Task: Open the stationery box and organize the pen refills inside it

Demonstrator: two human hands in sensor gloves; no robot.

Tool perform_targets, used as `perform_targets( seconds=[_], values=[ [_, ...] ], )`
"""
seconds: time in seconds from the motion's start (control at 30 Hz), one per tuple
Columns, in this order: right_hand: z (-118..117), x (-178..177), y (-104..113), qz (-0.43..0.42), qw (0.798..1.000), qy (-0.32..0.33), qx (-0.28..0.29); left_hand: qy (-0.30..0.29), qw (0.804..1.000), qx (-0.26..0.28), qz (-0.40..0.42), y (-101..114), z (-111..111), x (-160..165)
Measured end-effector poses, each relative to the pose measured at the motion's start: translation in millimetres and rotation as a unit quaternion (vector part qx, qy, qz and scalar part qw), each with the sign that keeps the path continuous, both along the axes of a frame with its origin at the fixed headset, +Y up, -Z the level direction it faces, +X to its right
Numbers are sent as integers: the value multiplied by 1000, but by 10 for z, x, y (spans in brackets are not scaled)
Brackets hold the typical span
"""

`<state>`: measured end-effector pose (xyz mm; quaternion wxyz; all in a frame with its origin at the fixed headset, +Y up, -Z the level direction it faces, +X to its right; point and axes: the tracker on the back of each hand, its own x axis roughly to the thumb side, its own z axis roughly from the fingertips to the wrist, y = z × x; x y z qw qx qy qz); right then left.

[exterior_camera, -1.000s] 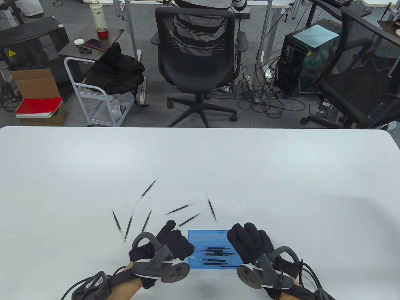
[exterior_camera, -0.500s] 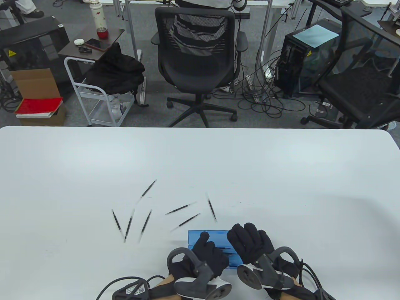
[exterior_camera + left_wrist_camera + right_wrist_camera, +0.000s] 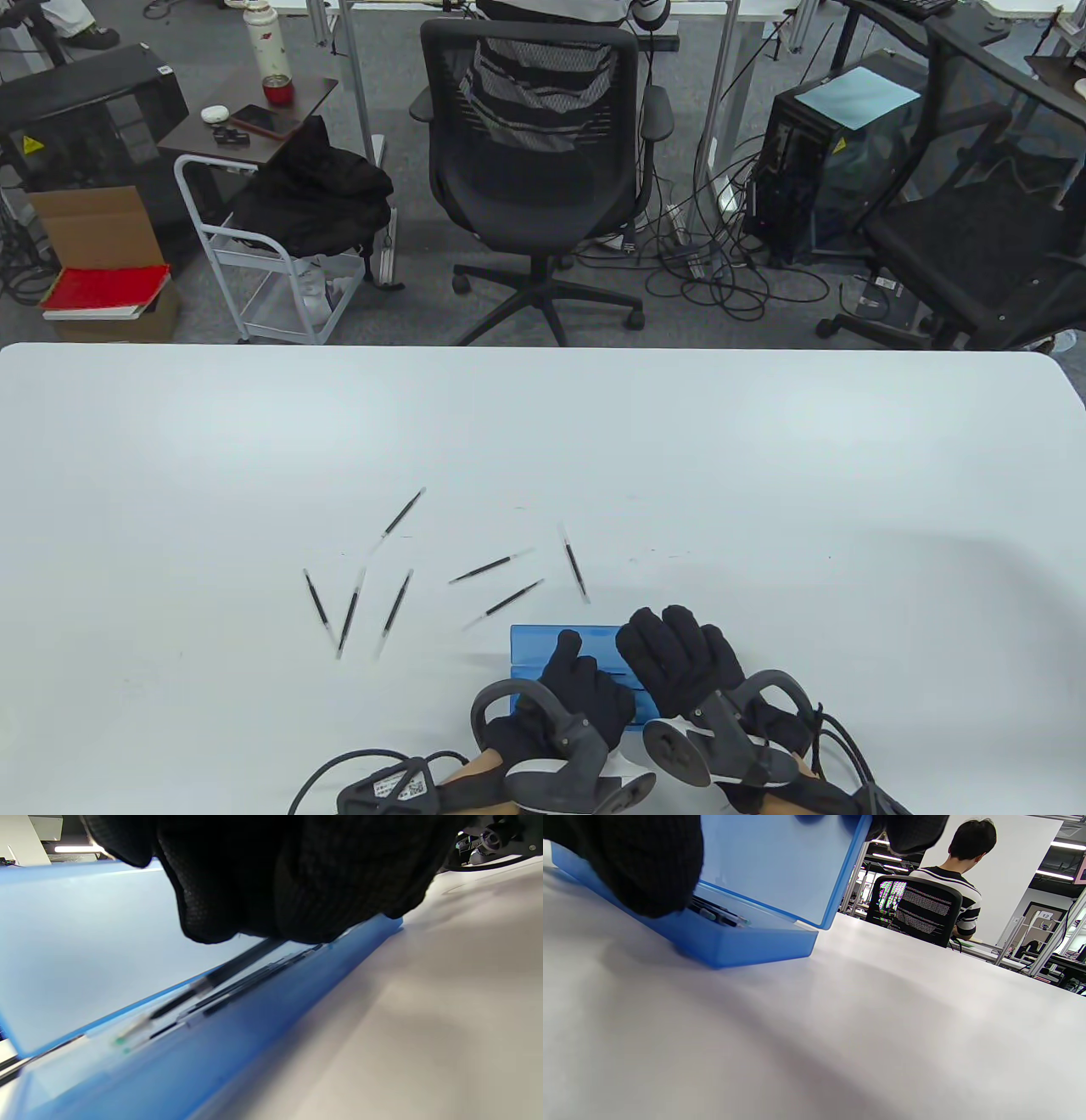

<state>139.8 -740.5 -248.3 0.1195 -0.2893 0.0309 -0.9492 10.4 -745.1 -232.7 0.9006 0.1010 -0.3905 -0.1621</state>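
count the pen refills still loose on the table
7, all left of and beyond the blue box. Those inside the box are mostly hidden by the hands.

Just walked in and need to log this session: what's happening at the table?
A person in sensor gloves is filling an open blue stationery box with pen refills. The right hand holds the raised lid, while the left hand is over the tray, lowering a refill in beside those already there. Seven refills lie loose on the white table beyond the box.
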Motion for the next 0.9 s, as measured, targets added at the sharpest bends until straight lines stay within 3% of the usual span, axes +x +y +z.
perform_targets(
  seconds=[0.2, 0.4, 0.67, 0.9],
  values=[
    [-1, -1, -2, 0, 1000, 0, 0, -13, 1000, 6, 0, 75, 55, -33],
    [-1, 0, -3, 0, 1000, 0, -1, 8, 999, 12, 53, 363, 114, -307],
    [-2, 2, -3, -1, 1000, -1, -2, 147, 981, 29, 122, 725, -140, -976],
    [-1, 2, -3, 0, 1000, -1, -2, 290, 948, -17, 133, 629, -496, -1539]
  ],
)
